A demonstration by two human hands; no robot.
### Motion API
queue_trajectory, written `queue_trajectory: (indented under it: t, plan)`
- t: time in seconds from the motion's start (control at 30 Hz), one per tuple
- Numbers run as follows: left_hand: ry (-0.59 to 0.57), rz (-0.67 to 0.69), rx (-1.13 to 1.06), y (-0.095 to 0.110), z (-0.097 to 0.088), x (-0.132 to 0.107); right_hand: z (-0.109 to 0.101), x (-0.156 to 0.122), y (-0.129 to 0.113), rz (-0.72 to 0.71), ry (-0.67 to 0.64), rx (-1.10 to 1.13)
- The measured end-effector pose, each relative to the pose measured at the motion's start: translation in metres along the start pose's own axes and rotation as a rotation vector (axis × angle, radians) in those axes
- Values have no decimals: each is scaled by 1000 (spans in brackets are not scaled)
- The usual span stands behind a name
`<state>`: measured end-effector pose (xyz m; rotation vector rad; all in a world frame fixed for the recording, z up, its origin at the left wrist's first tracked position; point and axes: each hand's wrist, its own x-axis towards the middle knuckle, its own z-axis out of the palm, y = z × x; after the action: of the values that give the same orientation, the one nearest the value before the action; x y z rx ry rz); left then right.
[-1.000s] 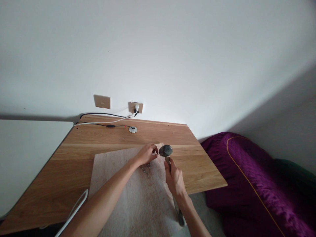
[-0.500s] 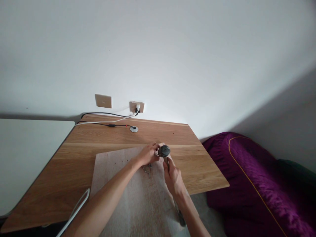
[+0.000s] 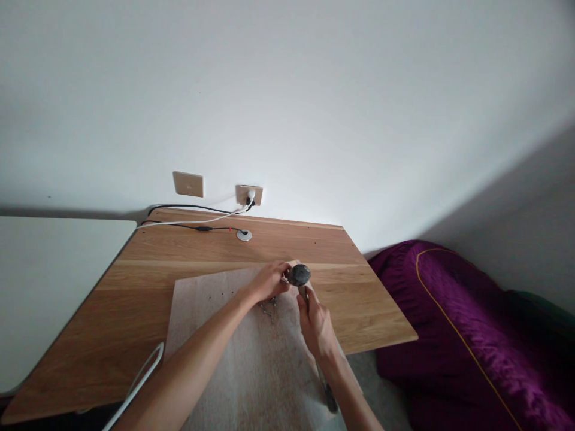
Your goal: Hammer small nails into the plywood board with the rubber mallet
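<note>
My right hand [image 3: 317,323] is wrapped round the handle of a hammer [image 3: 299,275]. Its dark round head is just right of my left fingertips, and the handle's end shows below my wrist. My left hand [image 3: 272,281] is closed in a pinch near the far right corner of a pale wooden board [image 3: 251,359]; what its fingers hold is hidden behind them and the hammer head. A small heap of nails [image 3: 269,308] lies on the board under my left hand. Several small dark dots run in a row on the board, left of that hand.
The board lies on a wooden desktop [image 3: 368,305] against a white wall. Cables run along the back from a wall socket [image 3: 250,195] to a round cable grommet [image 3: 244,236]. A white tabletop [image 3: 54,287] adjoins at left; a purple-covered piece [image 3: 431,335] stands at right.
Almost nothing differs. Both hands and the hammer stay in the same place, with the hammer head still beside the left fingertips.
</note>
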<state>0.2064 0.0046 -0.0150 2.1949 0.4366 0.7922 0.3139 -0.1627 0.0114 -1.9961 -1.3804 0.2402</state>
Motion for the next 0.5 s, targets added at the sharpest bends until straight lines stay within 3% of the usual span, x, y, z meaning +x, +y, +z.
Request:
queue_trajectory:
  t: [0.27, 0.5]
  plan:
    - [-57, -62, 87, 3, -2, 1, 0, -1, 5, 16, 3, 14]
    - [-21, -93, 77, 2, -1, 0, -3, -1, 4, 17, 16, -13]
